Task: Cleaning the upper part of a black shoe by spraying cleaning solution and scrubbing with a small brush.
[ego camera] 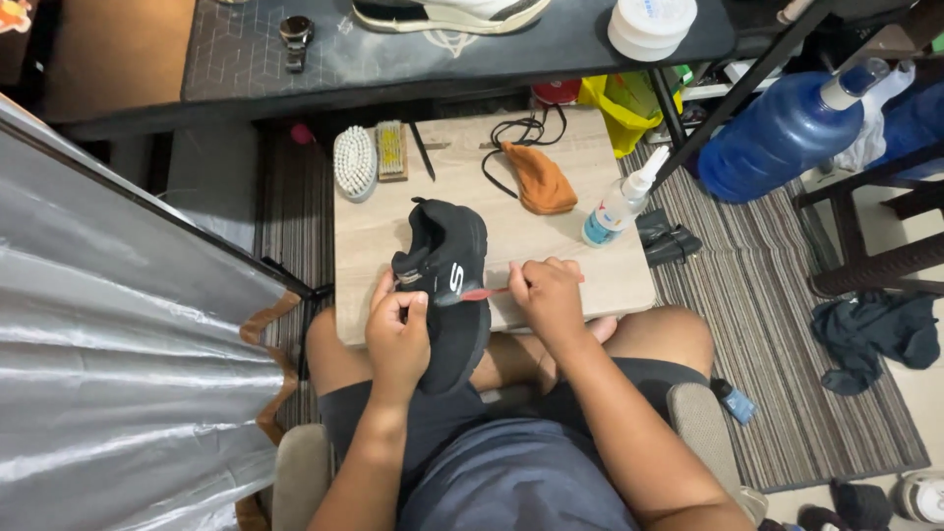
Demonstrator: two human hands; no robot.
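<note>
A black shoe with a white mark on its side stands heel-down over the near edge of a low pale wooden table. My left hand grips the shoe from the left, thumb on its side. My right hand holds a thin red-handled brush, its tip touching the side of the shoe near the white mark. I sit with my knees under the table edge.
On the table lie a white bristle brush, a small wooden brush, black laces, an orange cloth and a spray bottle. A big blue water jug stands at right, a dark desk behind, silver sheeting at left.
</note>
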